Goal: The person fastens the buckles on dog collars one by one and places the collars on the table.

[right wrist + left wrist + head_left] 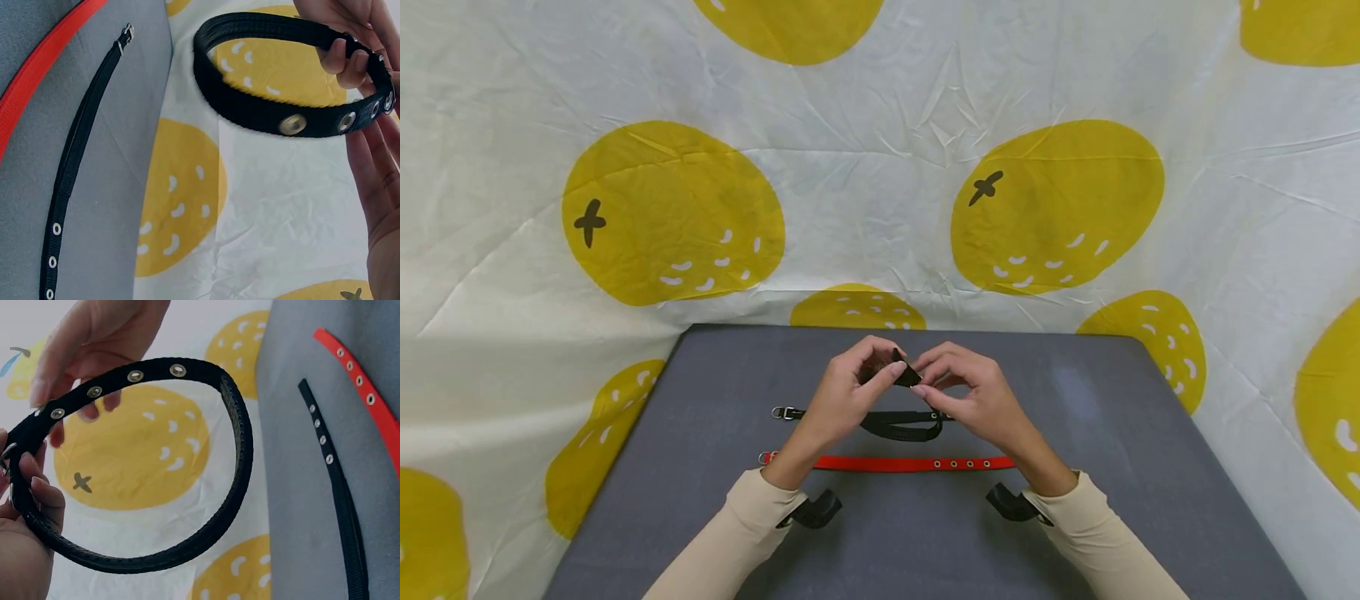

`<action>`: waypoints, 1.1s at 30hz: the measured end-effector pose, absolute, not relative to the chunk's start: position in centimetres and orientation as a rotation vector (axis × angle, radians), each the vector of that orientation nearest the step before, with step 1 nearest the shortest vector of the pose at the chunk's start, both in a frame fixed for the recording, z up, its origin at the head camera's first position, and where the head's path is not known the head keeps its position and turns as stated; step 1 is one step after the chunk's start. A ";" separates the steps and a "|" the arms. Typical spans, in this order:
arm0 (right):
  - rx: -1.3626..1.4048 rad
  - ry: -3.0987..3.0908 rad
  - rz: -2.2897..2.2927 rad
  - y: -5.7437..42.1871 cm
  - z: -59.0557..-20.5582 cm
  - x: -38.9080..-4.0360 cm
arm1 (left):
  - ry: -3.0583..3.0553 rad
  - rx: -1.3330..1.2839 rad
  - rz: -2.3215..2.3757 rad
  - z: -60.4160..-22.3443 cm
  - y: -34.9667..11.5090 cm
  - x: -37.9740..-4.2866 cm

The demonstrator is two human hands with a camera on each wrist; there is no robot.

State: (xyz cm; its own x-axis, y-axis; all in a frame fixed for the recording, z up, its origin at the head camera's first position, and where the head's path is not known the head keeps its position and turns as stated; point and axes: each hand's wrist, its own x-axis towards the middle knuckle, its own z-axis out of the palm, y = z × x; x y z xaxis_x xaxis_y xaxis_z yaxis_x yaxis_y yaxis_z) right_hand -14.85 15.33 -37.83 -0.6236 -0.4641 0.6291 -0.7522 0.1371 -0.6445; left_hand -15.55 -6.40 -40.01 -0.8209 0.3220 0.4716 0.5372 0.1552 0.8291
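Observation:
Both hands hold a black collar [245, 444] up over the table, bent into a loop, with a row of metal eyelets along one part. My left hand [842, 387] grips the collar at its buckle end. The fingers of my right hand [973, 387] pinch the strap's other end close to the buckle, where the two ends overlap. In the right wrist view the buckle area is partly hidden by fingers. Below the hands a second black collar [790, 413] lies flat, its buckle to the left. Nearer to me lies a red collar [880, 464] with eyelets toward its right end.
The grey table [1120, 467] carries the two laid-out collars, roughly parallel across its middle. A white curtain [865, 208] with yellow fruit shapes hangs behind and beside it. Each wrist bears a black camera [820, 510].

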 end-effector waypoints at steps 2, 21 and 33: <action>1.188 -2.142 1.468 15.4 -37.9 -14.9 | -2.253 -0.821 -1.746 -39.9 -6.4 -15.6; 1.183 -2.182 1.521 15.6 -37.4 -15.6 | -2.252 -0.860 -1.678 -39.2 -5.8 -16.1; 1.198 -2.105 1.476 16.2 -39.5 -17.5 | -2.341 -0.874 -1.815 -40.0 -6.5 -16.1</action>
